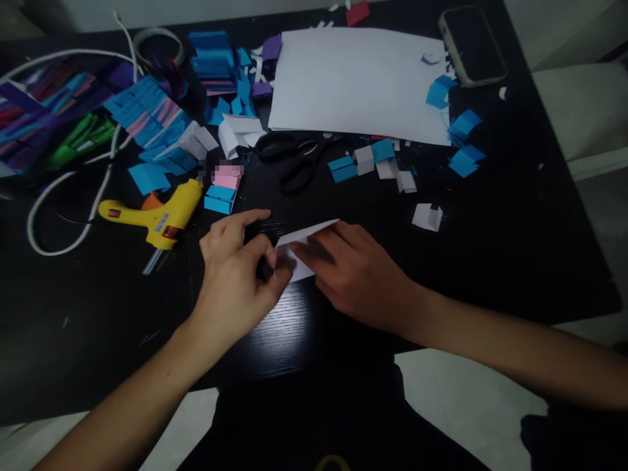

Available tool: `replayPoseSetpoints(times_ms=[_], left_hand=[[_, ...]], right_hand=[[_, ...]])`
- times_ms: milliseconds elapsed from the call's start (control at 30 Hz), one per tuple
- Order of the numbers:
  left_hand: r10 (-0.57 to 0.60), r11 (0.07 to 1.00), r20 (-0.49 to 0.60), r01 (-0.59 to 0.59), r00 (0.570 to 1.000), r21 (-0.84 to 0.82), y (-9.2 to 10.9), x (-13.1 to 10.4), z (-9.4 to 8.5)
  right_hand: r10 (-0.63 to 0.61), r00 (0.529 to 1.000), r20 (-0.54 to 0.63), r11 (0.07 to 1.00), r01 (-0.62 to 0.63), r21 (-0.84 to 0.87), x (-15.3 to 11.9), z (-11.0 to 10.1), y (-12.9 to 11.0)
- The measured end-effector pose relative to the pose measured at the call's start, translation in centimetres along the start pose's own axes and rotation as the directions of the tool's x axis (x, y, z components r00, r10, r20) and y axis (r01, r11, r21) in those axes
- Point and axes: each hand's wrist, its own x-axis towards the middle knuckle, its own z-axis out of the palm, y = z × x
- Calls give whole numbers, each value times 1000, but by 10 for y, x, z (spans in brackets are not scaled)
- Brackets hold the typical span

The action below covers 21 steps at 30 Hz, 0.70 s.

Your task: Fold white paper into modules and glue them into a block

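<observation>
A folded piece of white paper (300, 265) is held between my two hands, just above the front part of the black table. My left hand (240, 265) pinches its left edge between thumb and bent fingers, with the index finger stretched out beyond. On the other side, my right hand (356, 271) grips the paper with its fingers reaching into the fold; the right thumb is hidden. Black scissors (299, 154) lie a little beyond my hands. To the left rests a yellow glue gun (169, 212) with a clear glue stick poking out.
A stack of white sheets (353, 85) lies at the back, beside a phone (473, 46). Small folded blue pieces (464, 160) and a white piece (428, 217) are scattered at right. A white cable (36, 216), tape roll (157, 46) and colourful folded strips (44, 118) crowd the left.
</observation>
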Motion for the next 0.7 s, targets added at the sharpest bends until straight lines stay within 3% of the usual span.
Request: replayPoseSetpoints(times_ms=[267,400,567,700], left_hand=[[-21,1000,-21,21,1000,-17,1,1,0],[-2,999,-89,-1,996,-40,1,0,1],[153,988,-162,-153,975,14,-3,-2,3],[220,975,-167,-208,961,83,-2,-5,3]], right_hand=[[-78,994,-73,994,83,72,-8,-7,10],[-81,990,-118,983,98,153,-11,-8,12],[165,956,-244,960,-99,260,-3,-15,12],[381,905,-188,882,-295,367,13,-18,13]])
